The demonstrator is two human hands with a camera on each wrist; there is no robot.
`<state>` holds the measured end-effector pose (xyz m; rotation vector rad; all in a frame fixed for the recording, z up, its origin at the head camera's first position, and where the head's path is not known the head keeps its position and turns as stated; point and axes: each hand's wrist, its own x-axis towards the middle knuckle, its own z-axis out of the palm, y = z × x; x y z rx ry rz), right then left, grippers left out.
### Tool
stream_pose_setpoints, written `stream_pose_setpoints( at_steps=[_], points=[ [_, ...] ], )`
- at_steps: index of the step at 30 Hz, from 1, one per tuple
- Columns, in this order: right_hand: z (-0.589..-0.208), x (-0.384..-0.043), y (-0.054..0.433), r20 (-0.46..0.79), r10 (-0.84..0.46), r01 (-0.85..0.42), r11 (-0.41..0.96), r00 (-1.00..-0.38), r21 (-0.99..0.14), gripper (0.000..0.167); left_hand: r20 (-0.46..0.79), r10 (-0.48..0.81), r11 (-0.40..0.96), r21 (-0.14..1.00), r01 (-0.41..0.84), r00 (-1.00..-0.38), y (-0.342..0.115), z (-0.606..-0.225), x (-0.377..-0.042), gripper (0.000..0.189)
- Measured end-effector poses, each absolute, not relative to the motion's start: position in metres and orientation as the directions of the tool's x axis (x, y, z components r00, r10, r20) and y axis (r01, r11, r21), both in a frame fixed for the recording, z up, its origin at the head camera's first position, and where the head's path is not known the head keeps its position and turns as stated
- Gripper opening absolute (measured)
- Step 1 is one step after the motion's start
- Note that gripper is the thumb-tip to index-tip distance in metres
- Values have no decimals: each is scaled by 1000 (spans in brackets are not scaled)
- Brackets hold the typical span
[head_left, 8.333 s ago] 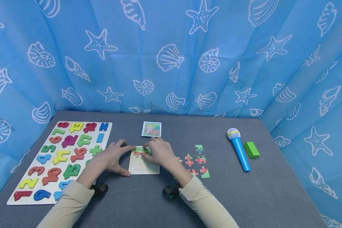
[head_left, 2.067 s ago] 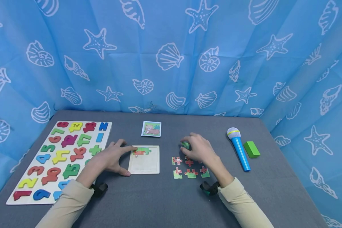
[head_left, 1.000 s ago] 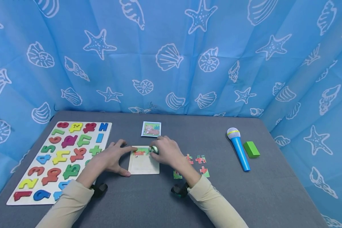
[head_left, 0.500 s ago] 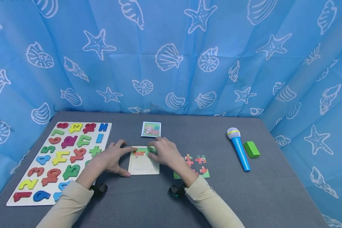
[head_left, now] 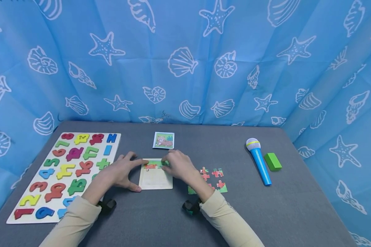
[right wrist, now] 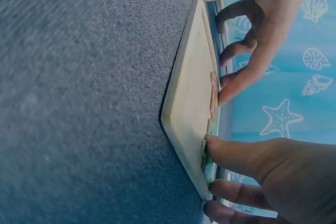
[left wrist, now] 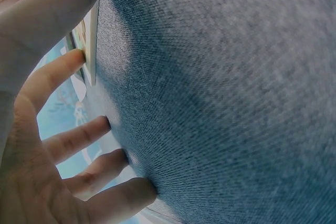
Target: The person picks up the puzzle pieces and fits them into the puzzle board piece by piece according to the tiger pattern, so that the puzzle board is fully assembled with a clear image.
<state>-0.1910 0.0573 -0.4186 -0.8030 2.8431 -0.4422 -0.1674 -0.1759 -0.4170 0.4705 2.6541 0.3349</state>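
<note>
Gray table (head_left: 281, 212): puzzle row (head_left: 152, 165) apparently left-to-right

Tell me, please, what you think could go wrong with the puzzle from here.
1. The green piece between the right hand's thumb and finger might not seat flush at the tray's far right corner.
2. The right forearm crosses over some loose pieces, so drawing it back low could scatter them.
3. The left hand touches the tray's left side; uneven pressure might make the tray slide.

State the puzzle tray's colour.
The puzzle tray is pale cream, seen best in the head view.
</note>
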Motion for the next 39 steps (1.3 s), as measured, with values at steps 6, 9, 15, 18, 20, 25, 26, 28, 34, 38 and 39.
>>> stream_pose_setpoints(
  at_steps=[6, 9, 15, 18, 20, 25, 26, 28, 34, 38, 39],
  points=[
    [-420, -190, 54, -68, -486, -435, 829, -871, -351, 22, -363, 371, 915, 302, 269, -855, -176, -418, -168, 96],
    [-422, -187, 52, -42, -468, -424, 832, -883, -357, 21, -364, 372, 914, 304, 269, -854, -176, -417, -168, 96],
    [-426, -183, 53, -4, -465, -439, 837, -885, -326, 20, -359, 378, 912, 300, 278, -853, -176, -417, -168, 95],
    [-428, -184, 54, 2, -472, -447, 833, -881, -325, 20, -358, 377, 913, 299, 278, -854, -175, -417, -169, 95],
    [-428, -184, 55, 4, -480, -454, 828, -878, -331, 20, -360, 374, 914, 298, 275, -855, -175, -417, -169, 96],
    [-427, -184, 60, -18, -495, -461, 821, -869, -337, 24, -363, 375, 914, 298, 276, -853, -174, -417, -169, 96],
    [-426, -183, 60, -31, -495, -457, 823, -868, -337, 25, -364, 376, 914, 298, 276, -852, -174, -417, -169, 96],
    [-424, -182, 61, -57, -492, -447, 829, -869, -337, 29, -365, 378, 913, 300, 277, -851, -174, -417, -169, 96],
    [-418, -177, 68, -76, -494, -440, 826, -866, -351, 33, -375, 368, 917, 298, 266, -851, -175, -416, -169, 97],
    [-416, -176, 77, -61, -504, -452, 816, -861, -360, 35, -383, 365, 919, 296, 262, -848, -175, -416, -168, 97],
    [-415, -176, 79, -59, -505, -454, 816, -861, -357, 36, -386, 365, 919, 297, 261, -847, -175, -416, -168, 97]
  ],
)
